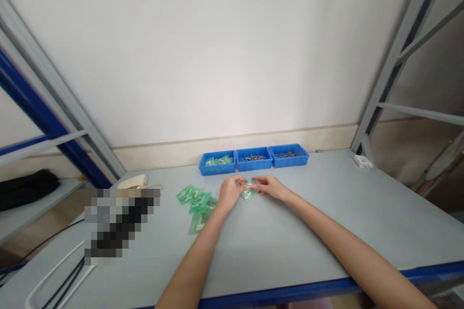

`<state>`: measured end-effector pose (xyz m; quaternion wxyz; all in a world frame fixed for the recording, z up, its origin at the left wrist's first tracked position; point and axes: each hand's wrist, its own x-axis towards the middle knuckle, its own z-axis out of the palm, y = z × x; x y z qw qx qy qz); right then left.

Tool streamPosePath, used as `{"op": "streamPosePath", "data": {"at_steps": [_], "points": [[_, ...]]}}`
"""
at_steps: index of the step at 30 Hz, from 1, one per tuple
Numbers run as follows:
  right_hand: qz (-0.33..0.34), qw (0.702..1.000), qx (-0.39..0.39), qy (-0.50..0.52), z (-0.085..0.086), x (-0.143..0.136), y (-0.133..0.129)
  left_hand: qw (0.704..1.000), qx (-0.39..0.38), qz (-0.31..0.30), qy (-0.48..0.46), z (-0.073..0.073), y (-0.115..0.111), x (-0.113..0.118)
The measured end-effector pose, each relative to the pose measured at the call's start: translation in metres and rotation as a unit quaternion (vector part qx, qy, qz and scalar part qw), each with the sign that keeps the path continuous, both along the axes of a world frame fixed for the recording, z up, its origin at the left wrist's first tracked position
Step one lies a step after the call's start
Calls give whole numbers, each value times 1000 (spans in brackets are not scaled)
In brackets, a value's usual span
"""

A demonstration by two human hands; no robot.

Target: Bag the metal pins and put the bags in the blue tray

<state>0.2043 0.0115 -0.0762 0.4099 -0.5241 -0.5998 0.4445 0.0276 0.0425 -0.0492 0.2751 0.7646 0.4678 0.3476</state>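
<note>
Between my two hands is a small clear green plastic bag, held just above or on the table in front of the blue bins. My left hand pinches its left edge with thumb and fingers. From the other side my right hand grips the bag's upper right edge. What lies inside the bag is too small to make out. Left of my left forearm, several green plastic bags lie in a loose pile, with small parts showing through some of them.
Three blue bins line the wall: the left bin holds green bags, the middle bin and right bin thin metal pieces. A white box and cables are at left, a white object at far right. Metal posts flank the grey table.
</note>
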Motion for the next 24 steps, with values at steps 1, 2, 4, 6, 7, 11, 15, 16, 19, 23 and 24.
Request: {"op": "streamPosePath", "data": {"at_steps": [1,2,4,6,7,11,15,16,19,23,24], "points": [[-4,1000,-4,24,-2,-4,0,1000,-2,10,-22,-1,2,0],[-11,999,-6,41,-3,-7,0,999,-2,17,-49,-1,3,0],[-27,998,0,63,-5,-11,0,993,-7,25,-116,-1,5,0],[-43,997,23,66,-4,-13,0,983,-24,17,-180,0,5,2],[-52,996,43,62,-3,-14,-1,978,-34,9,-205,1,5,3],[-114,982,151,14,11,-11,-8,967,-43,-27,-248,8,3,4],[-148,952,265,-35,23,-7,-15,971,-12,-64,-232,14,0,2],[-154,947,278,-39,25,-7,-16,972,-11,-65,-227,14,-1,1],[-157,955,252,-18,23,-8,-13,973,-26,-48,-223,13,-1,2],[-111,975,191,36,18,-10,-8,977,-57,-58,-198,11,2,1],[-110,974,195,35,18,-10,-8,978,-48,-65,-193,11,2,0]]}}
